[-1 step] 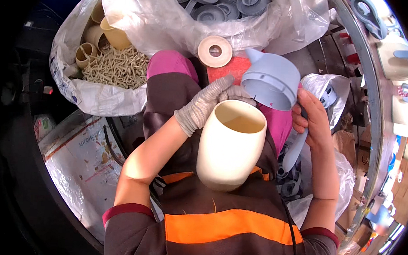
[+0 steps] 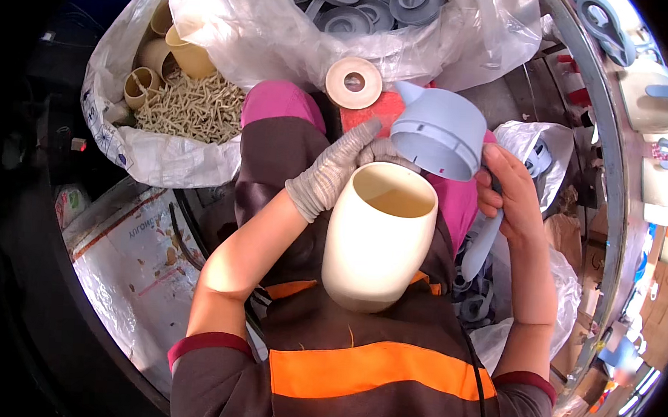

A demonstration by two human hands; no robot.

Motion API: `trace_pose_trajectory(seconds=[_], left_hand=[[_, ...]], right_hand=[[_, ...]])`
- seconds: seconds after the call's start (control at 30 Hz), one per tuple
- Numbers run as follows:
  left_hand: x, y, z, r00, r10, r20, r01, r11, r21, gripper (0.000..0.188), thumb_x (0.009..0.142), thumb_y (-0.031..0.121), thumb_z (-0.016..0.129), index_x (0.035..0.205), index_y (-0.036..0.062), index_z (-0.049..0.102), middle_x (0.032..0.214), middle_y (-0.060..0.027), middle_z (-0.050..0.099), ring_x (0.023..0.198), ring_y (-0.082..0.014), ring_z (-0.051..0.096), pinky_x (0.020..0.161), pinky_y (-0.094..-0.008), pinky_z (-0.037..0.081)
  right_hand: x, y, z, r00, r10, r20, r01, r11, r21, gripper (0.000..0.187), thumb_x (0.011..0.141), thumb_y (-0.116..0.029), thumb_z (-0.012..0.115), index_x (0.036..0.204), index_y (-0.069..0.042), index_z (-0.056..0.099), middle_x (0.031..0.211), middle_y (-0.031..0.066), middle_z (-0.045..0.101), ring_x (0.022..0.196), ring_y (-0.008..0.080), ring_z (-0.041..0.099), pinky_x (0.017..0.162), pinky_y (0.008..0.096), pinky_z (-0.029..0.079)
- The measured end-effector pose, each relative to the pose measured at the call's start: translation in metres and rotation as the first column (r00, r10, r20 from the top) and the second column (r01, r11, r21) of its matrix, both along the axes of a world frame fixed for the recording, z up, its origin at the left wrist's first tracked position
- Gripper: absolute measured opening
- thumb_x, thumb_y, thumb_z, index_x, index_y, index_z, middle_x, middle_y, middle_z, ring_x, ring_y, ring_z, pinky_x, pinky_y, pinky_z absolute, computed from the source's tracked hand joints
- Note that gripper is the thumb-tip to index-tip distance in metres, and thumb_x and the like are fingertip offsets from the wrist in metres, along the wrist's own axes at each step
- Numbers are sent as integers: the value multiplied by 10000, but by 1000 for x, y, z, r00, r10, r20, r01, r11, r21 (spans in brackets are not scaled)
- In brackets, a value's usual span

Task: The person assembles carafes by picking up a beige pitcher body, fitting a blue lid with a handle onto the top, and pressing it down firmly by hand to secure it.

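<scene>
A cream plastic jug body (image 2: 376, 260) rests on my lap, its open mouth tilted toward the camera. My left hand (image 2: 338, 163), in a grey-white glove, is closed against the jug's far left side near the rim; part of its fingers is hidden behind the jug. A grey-blue spouted jug collar (image 2: 444, 131) with a long handle hangs just above and right of the jug mouth, apart from it, spout to the far left. Bare, my right hand (image 2: 512, 189) is closed around the upper part of that handle.
A plastic bag (image 2: 502, 36) of grey round lids lies ahead. At far left, a white sack (image 2: 181, 166) holds cream cups and many short pegs. A cream ring (image 2: 354, 83) sits beyond my left hand. Grey handled parts (image 2: 476, 299) fill a bag at right, beside a metal-edged bench (image 2: 616, 223).
The spouted collar has shifted slightly left and down with my right hand, nearer the jug mouth. My left hand and the jug stay almost where they were.
</scene>
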State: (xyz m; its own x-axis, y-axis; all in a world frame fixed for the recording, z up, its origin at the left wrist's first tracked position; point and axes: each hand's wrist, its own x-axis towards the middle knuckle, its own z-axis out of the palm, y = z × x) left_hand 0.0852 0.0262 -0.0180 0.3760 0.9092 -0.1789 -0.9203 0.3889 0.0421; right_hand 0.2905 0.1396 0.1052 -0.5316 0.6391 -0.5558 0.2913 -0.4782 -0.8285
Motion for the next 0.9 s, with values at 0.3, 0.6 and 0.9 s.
trace_pose_trajectory(seconds=[0.3, 0.6, 0.9], left_hand=[[13, -2, 10, 954, 181, -238, -195, 980, -37, 638, 889, 533, 544, 1279, 31, 491, 1218, -149, 577, 1088, -229, 582, 975, -386, 458], [14, -10, 27, 925, 73, -372, -64, 997, 36, 683, 881, 542, 551, 1300, 9, 466, 1224, -122, 574, 1089, -192, 579, 958, -332, 469], [17, -24, 28, 737, 123, -665, 0, 983, 182, 574, 894, 403, 601, 1301, 16, 478, 1156, -65, 578, 1050, -131, 551, 908, -273, 444]], right_hand=[[-10, 0, 9, 946, 197, 257, -250, 949, 193, 312, 933, -321, 564, 1002, -17, 573, 649, -29, 466, 463, 47, 417, 403, 213, 353], [-1, -12, -10, 908, 204, 366, -327, 891, 316, 293, 930, -293, 572, 1015, -14, 582, 706, 13, 554, 510, 60, 473, 446, 228, 378], [6, -10, -15, 847, 307, 434, -485, 781, 393, 300, 918, -293, 578, 1045, -22, 573, 851, 92, 639, 781, 160, 602, 729, 302, 476]])
